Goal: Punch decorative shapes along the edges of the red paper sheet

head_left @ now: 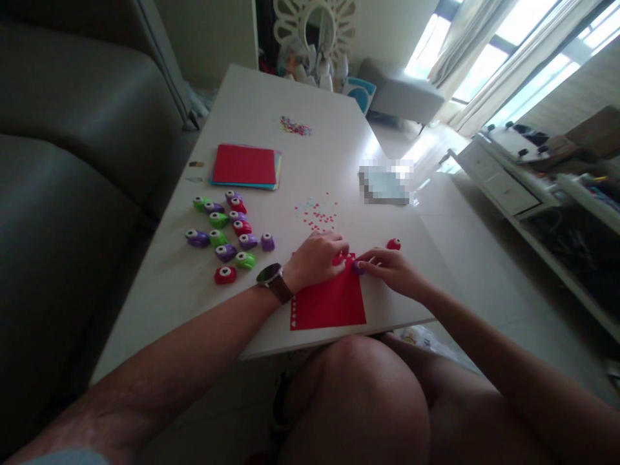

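Observation:
A red sheet of paper (330,302) lies near the front edge of the table, with small punched holes down its left side and some at the top. My left hand (317,257), a watch on its wrist, rests over the sheet's upper part, fingers curled and thumb bent at the top edge. At the sheet's upper right corner, my right hand (396,270) grips a small purple craft punch (359,267) between thumb and fingers. The punch is partly hidden by the fingers. Just beyond that hand stands a red craft punch (393,244).
Several purple, green and red craft punches (217,220) stand on the left. Behind them lies a stack of coloured paper (245,165). Tiny paper cutouts (317,214) are scattered beyond my left hand, with another pile of cutouts (295,126) farther back. A blurred pale item (385,184) lies right.

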Demonstrator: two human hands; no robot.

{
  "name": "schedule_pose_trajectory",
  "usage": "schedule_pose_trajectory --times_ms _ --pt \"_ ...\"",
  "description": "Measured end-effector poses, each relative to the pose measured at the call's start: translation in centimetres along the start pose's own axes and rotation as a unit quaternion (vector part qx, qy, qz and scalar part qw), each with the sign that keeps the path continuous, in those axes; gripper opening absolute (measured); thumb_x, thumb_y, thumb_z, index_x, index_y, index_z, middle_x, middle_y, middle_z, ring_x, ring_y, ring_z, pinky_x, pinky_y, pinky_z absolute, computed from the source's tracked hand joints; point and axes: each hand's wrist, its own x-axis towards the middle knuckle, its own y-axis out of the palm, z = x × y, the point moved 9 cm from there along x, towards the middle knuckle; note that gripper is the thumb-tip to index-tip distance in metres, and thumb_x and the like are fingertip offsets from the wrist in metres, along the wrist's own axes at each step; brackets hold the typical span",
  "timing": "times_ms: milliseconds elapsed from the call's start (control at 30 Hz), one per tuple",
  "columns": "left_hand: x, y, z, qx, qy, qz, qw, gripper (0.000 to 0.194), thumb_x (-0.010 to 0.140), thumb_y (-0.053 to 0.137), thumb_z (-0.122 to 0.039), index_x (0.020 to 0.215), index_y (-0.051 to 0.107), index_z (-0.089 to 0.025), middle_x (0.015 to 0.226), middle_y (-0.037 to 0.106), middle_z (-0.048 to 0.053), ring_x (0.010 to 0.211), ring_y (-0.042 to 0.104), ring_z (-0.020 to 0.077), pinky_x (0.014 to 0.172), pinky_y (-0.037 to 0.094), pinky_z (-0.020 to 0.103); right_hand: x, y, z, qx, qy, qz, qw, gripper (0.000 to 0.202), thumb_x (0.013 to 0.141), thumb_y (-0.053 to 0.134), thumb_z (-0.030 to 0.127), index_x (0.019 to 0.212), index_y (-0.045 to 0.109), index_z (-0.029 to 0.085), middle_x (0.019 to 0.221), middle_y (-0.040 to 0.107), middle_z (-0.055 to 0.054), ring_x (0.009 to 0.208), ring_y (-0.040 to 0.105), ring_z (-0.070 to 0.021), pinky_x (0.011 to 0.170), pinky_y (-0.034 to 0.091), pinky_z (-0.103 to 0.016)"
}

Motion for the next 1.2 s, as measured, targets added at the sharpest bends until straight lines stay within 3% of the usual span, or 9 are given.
schedule_pose_trajectory --times_ms 133,233,533,733,1000,1200 --pt "-0.2 0.5 -0.6 0.009 -0.001 0.036 0.999 0.01 0.088 0.061 -0.026 0.091 0.069 -0.02 0.083 0.071 0.003 0.073 0.063 0.018 0.068 0.043 0.03 0.1 0.1 -0.2 0.011 0.009 0.003 1.0 0.037 0.083 0.074 0.056 0.094 0.078 0.021 0.088 0.078 -0.007 0.073 0.067 -0.0202 0.068 0.052 -0.035" --pt "-0.4 0.9 -0.7 0.01 -0.002 0.066 0.998 0.014 0.088 0.061 -0.028 0.096 0.07 -0.021 0.078 0.07 0.002 0.069 0.063 0.018 0.062 0.04 0.028 0.1 0.2 -0.3 0.044 0.019 0.007 0.999 0.037 0.08 0.077 0.056 0.091 0.077 0.021 0.087 0.078 -0.007 0.077 0.069 -0.0218 0.07 0.054 -0.036" --pt "-0.3 1.0 -0.2 -0.046 -0.011 0.063 0.997 0.025 0.085 0.064 -0.026 0.109 0.072 -0.025 0.072 0.068 -0.001 0.066 0.062 0.0153 0.062 0.04 0.025 0.2 0.2 -0.5 0.067 0.046 0.007 0.997 0.036 0.075 0.08 0.053 0.086 0.076 0.02 0.084 0.076 -0.008 0.075 0.067 -0.0201 0.068 0.051 -0.034" --pt "-0.2 0.9 -0.6 -0.093 0.034 0.074 0.992 0.037 0.086 0.065 -0.023 0.122 0.074 -0.029 0.08 0.073 -0.001 0.066 0.061 0.0128 0.067 0.043 0.025 0.9 0.3 -1.1 0.054 0.099 0.0 0.994 0.03 0.068 0.083 0.045 0.078 0.072 0.018 0.071 0.069 -0.004 0.068 0.059 -0.0163 0.062 0.044 -0.03" --pt "-0.2 1.2 -1.3 -0.049 0.042 0.108 0.992 0.034 0.09 0.063 -0.028 0.12 0.077 -0.033 0.106 0.079 0.003 0.085 0.07 0.018 0.076 0.047 0.029 1.5 0.2 -0.6 0.013 0.158 0.012 0.987 0.011 0.066 0.078 0.023 0.068 0.068 0.019 0.068 0.066 -0.001 0.065 0.055 -0.014 0.059 0.04 -0.027" --pt "-0.1 1.6 -1.8 0.011 0.047 0.126 0.991 0.028 0.092 0.059 -0.032 0.112 0.079 -0.029 0.1 0.078 0.004 0.077 0.068 0.0178 0.07 0.047 0.029 1.7 0.3 -0.5 -0.002 0.201 0.007 0.98 0.014 0.063 0.074 0.009 0.064 0.065 0.019 0.064 0.064 0.0 0.063 0.053 -0.0128 0.055 0.038 -0.025"
